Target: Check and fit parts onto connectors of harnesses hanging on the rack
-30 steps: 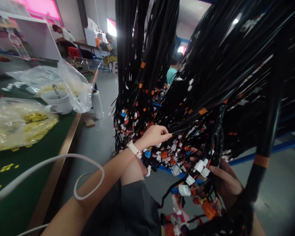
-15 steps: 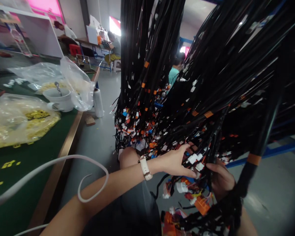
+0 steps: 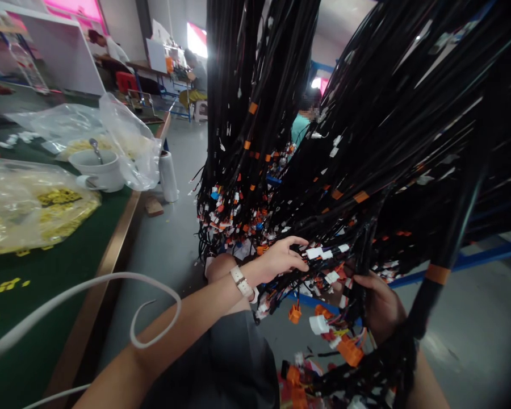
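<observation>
My left hand (image 3: 281,258), with a white-strapped watch (image 3: 241,281) at the wrist, reaches into the hanging wires. Its thumb and fingers are apart, touching black wires beside some white connectors (image 3: 317,253). Farther right, my right hand (image 3: 383,304) is closed around a black taped wire harness branch (image 3: 363,267); some of its fingers are hidden behind it. Below and between the hands dangle an orange connector (image 3: 350,351) and a white connector (image 3: 319,325) on coloured wires. A thick black harness trunk (image 3: 455,227) with an orange tape band slants down by the right forearm.
Dense black harnesses (image 3: 247,68) hang ahead, with a blue rack bar (image 3: 481,258) behind. On the left, a green table (image 3: 46,295) carries bags of yellow parts (image 3: 63,213) and a white mug (image 3: 106,173). A pale cord (image 3: 111,275) loops over my forearm. Several people sit farther off.
My left hand has moved left and slightly up, away from the right hand, with wires and white connectors shifting left beside it. My right hand stays about where it was on the branch.
</observation>
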`<action>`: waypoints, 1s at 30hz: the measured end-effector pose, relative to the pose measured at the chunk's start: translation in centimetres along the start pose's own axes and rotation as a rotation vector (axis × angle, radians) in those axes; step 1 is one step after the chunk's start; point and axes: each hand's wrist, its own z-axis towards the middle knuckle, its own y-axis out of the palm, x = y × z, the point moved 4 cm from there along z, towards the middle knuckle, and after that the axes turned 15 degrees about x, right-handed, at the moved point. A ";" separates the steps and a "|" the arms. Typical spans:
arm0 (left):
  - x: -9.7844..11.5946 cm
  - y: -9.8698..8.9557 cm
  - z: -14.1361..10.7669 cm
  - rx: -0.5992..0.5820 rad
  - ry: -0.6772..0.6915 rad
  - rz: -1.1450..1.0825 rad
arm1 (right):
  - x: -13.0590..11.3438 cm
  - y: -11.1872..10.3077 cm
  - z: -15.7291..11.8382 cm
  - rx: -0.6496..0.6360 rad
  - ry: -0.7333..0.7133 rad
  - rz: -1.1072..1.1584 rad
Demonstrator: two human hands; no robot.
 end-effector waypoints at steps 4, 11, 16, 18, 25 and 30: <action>-0.3 -0.2 0.6 -0.009 0.029 -0.018 | 0.3 0.0 0.5 -0.029 0.035 0.036; -1.2 -0.4 1.7 0.002 0.018 -0.074 | 0.8 0.2 0.6 -0.084 0.065 0.112; -2.1 -0.2 2.7 0.014 0.028 -0.023 | 0.2 0.7 0.0 -0.164 0.026 0.133; -2.5 0.0 2.8 0.038 0.084 0.053 | 0.1 0.8 -0.1 -0.177 0.036 0.146; -2.0 0.4 -0.8 0.318 0.554 0.498 | 0.4 0.6 0.5 -0.137 0.043 0.154; -4.1 3.2 -2.3 -0.264 0.241 0.324 | 0.6 0.4 1.1 -0.113 0.038 0.147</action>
